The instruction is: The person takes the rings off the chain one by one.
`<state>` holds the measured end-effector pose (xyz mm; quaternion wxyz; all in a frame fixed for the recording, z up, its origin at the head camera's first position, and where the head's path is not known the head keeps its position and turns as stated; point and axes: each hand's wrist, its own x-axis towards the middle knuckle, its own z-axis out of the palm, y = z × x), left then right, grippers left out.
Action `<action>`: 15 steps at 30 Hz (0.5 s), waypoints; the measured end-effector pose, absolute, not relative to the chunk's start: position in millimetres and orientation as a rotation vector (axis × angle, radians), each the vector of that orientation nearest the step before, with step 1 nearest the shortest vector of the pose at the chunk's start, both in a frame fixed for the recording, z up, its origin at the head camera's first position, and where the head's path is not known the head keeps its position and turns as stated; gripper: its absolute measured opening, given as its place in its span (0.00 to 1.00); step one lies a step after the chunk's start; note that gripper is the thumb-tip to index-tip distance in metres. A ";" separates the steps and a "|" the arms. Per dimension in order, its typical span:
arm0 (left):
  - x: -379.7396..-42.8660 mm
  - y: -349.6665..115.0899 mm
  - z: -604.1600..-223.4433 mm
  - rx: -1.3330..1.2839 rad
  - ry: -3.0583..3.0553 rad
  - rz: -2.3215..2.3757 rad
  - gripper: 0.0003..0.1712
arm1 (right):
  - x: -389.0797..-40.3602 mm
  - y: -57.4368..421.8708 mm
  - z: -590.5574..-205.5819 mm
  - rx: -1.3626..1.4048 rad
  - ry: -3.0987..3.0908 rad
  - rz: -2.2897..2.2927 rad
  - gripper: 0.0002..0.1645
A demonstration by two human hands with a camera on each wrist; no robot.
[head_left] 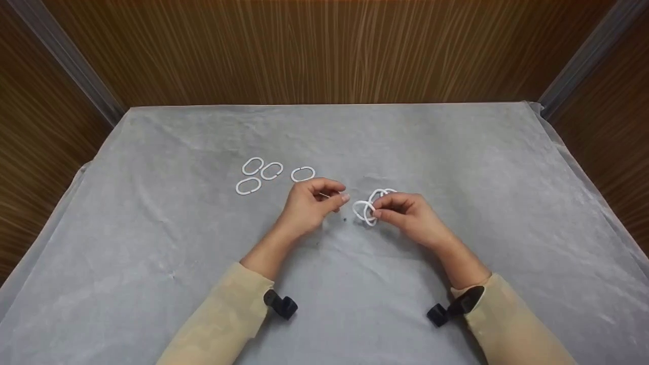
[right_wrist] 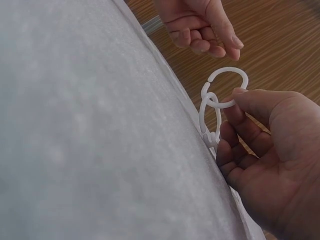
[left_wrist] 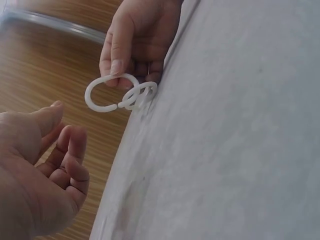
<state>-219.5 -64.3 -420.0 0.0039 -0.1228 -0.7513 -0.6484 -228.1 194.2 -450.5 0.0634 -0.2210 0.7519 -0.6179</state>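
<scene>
Between thumb and forefinger, my right hand pinches a white oval ring that has a small gap in its side. A second white ring is linked through it, and more of the chain hangs below, partly hidden by the fingers in the right wrist view. My left hand hovers just left of the chain, fingers loosely bent and thumb near the fingertips. Both wrist views show nothing in its grasp. Just beyond its knuckles lies a loose white ring.
Farther left, three more loose white rings lie close together on the grey cloth that covers the table. Wood-grain panels stand along the back and both sides. A tiny dark speck is on the cloth between the hands.
</scene>
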 end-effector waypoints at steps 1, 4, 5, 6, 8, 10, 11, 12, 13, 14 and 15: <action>-219.4 -63.1 -421.5 -0.394 -2.351 -2.045 0.13 | -228.1 194.1 -450.5 -0.664 2.272 -1.867 0.06; -218.8 -61.2 -426.2 -0.416 -2.340 -2.061 0.14 | -228.2 193.9 -451.0 -0.656 2.282 -1.857 0.06; -218.7 -60.9 -428.1 -0.420 -2.337 -2.068 0.14 | -228.1 194.0 -450.9 -0.658 2.281 -1.856 0.06; -218.3 -60.7 -429.8 -0.422 -2.333 -2.073 0.14 | -228.1 193.9 -451.0 -0.660 2.282 -1.854 0.06; -217.9 -60.4 -433.3 -0.434 -2.327 -2.081 0.14 | -228.0 194.2 -450.9 -0.669 2.282 -1.851 0.07; -217.8 -60.0 -436.6 -0.452 -2.321 -2.090 0.15 | -227.8 194.6 -450.5 -0.683 2.283 -1.849 0.07; -217.9 -59.7 -438.1 -0.465 -2.317 -2.097 0.15 | -227.8 194.7 -450.2 -0.690 2.286 -1.849 0.07; -218.0 -59.4 -439.4 -0.477 -2.314 -2.099 0.15 | -227.8 194.8 -450.1 -0.695 2.292 -1.845 0.07; -218.1 -59.1 -440.3 -0.492 -2.313 -2.101 0.15 | -227.6 195.0 -449.7 -0.699 2.295 -1.843 0.07; -218.1 -58.8 -441.3 -0.506 -2.314 -2.104 0.14 | -227.6 195.0 -449.6 -0.703 2.295 -1.843 0.07; -218.3 -58.5 -442.3 -0.518 -2.315 -2.104 0.14 | -227.6 195.0 -449.5 -0.705 2.296 -1.841 0.07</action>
